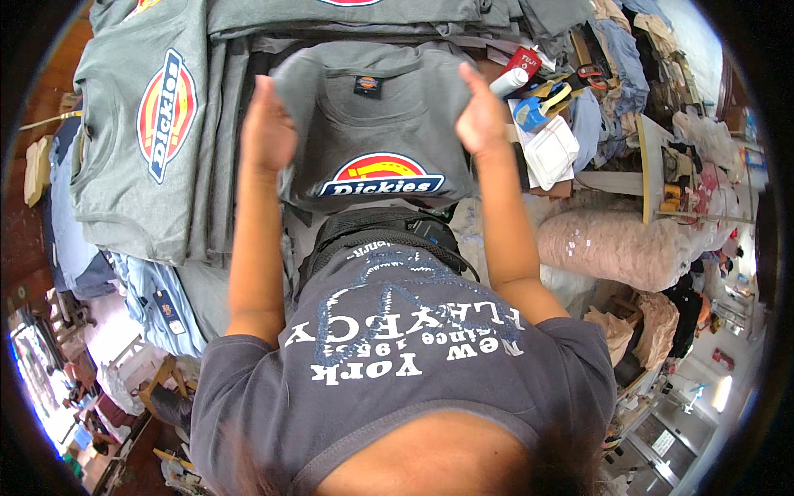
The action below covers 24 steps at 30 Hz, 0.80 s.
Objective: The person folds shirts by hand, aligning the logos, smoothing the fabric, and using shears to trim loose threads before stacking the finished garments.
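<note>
A grey T-shirt (372, 124) with a red, yellow and blue arched print lies folded before me, its neckline and black label toward the far side. My left hand (269, 132) grips its left edge near the shoulder, thumb pointing away from me. At the opposite edge, my right hand (482, 120) holds the shirt in the same way. The sides bend upward between the two hands and look slightly blurred. Fabric hides some of my fingertips.
More grey printed shirts (107, 198) are stacked at left and along the far side. Right of my hand lie a white foam box (550, 151), a blue and yellow tape dispenser (533, 112) and a white bottle (508, 81). A large plastic-wrapped roll (608, 244) sits nearer.
</note>
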Available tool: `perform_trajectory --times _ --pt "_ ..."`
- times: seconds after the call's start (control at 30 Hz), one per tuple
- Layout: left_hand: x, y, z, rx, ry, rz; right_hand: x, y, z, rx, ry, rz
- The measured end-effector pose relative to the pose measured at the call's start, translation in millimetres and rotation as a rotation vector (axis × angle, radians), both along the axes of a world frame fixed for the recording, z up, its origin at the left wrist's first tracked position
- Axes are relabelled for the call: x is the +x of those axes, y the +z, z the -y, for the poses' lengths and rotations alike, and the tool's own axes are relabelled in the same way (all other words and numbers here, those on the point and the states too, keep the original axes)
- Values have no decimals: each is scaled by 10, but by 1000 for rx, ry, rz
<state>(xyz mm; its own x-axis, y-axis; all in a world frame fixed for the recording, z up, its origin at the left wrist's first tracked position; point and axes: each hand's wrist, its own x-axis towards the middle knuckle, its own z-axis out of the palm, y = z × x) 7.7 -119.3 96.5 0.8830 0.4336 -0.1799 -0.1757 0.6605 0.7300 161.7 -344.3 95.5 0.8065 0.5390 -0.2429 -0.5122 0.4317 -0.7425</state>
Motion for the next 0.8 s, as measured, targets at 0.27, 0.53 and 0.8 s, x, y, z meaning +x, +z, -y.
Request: perform_trajectory --times 0.27,0.53,0.8 --pt "-299 -137 1220 704 -385 189 -1233 54 -1 -238 275 610" --pt "-399 -148 1342 737 -475 265 -1383 21 210 -186 363 593" --pt "-401 -164 1396 494 -217 281 -1261 102 221 66 13 217"
